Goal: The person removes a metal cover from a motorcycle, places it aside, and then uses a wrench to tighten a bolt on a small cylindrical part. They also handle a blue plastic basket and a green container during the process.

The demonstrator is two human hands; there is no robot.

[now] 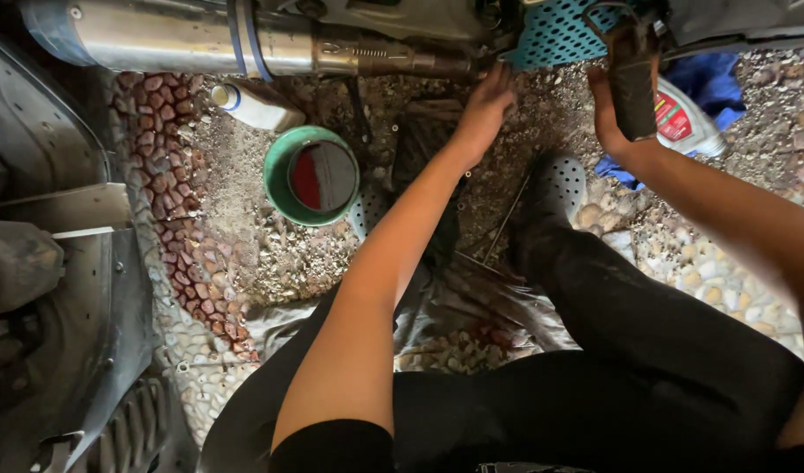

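My left hand point(483, 107) reaches up to the underside of a motorbike, by the dark end of its silver exhaust pipe point(183, 37). Its fingers stretch into the shadow there, and I cannot make out whether they hold anything. My right hand point(609, 112) is wrapped around a dark, grimy rubber-covered foot peg point(635, 89) that hangs below a teal perforated panel point(555, 33). A green bowl point(279, 175) with dark and red liquid in it stands on the pebble ground, left of my left forearm.
A white bottle point(257, 107) lies under the exhaust. A white oil bottle with a red label point(682, 123) rests on a blue cloth point(713, 81) at the right. Dark bike bodywork point(60, 263) fills the left side. My black-trousered legs point(612, 350) crouch over a grey sheet point(472, 307).
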